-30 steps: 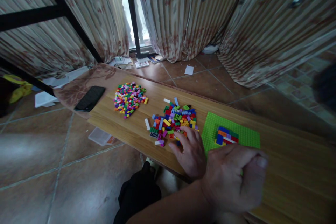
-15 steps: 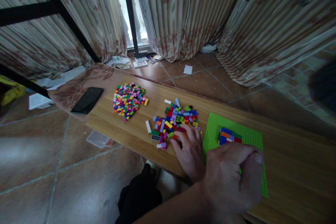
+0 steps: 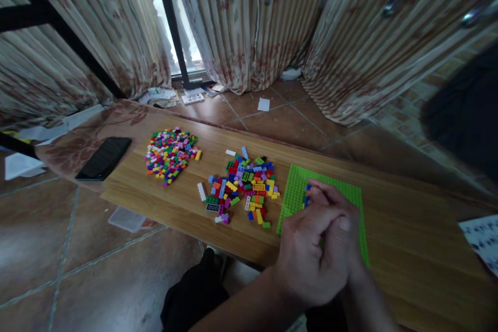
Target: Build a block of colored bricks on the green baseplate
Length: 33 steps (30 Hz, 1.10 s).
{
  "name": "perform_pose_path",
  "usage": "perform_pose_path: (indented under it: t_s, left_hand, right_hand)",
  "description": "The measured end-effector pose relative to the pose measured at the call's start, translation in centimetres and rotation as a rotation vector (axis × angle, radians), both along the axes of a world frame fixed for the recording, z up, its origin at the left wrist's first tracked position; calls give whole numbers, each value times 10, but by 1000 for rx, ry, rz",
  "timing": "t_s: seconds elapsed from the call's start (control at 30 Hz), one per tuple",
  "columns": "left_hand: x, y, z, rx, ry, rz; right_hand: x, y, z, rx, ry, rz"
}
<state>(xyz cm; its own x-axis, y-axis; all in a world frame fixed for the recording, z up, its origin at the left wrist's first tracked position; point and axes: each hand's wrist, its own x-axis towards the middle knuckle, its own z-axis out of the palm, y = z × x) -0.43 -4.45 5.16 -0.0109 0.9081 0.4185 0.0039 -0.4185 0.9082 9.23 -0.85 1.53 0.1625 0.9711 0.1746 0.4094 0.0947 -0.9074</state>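
My left hand (image 3: 307, 262) is a closed fist over the near edge of the green baseplate (image 3: 295, 187); its contents are hidden. My right hand (image 3: 332, 202) lies just behind it on the baseplate, fingers pressed together and pointing left at a small block of blue and orange bricks (image 3: 307, 195), most of which it covers. I cannot make out what its fingertips pinch. A pile of mixed coloured bricks (image 3: 245, 187) lies left of the baseplate on the wooden board (image 3: 187, 207).
A heap of tiny coloured bricks (image 3: 169, 150) and a black phone (image 3: 103, 158) lie farther left. A printed sheet (image 3: 482, 236) is at the right edge. A clear plastic box (image 3: 126, 218) sits on the tiled floor below. Curtains hang behind.
My right hand left the mixed brick pile and moved right onto the baseplate, over the built bricks. The left fist stayed near the plate's front edge. The camera view shifted right.
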Motion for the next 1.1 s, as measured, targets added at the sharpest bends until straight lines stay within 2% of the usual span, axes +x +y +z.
perform_pose_path:
  t_s: [0.07,0.17,0.23,0.33,0.37,0.43,0.5,0.6,0.77,0.93,1.1]
  left_hand:
    - [3,3,-2,-30,30,15]
    - [-3,11,-2,-69,194,-17]
    - [-21,20,-1,-162,413,1]
    - [-63,34,-1,-373,869,223]
    - [-77,37,-1,-435,1019,262]
    - [-99,40,-1,-528,1205,352]
    - [-112,38,-1,-562,1319,314]
    - [-116,29,-1,-581,1419,254]
    - [-118,23,-11,-575,1519,268]
    - [-125,25,-22,-548,1531,273]
    - [-127,24,-23,-542,1539,299]
  right_hand:
    - [17,8,4,-33,106,-81]
    - [34,15,4,-8,125,-133]
    - [42,16,4,-3,135,-125]
    - [53,16,4,-7,232,-104]
    - [59,16,4,-13,266,-104]
    - [72,15,5,-51,304,-103]
    - [86,14,5,-136,299,-82]
    - [102,10,3,-266,277,-11]
    - [104,6,0,-390,228,115]
    - [102,8,-7,-392,92,207]
    - [102,9,-14,-375,56,201]
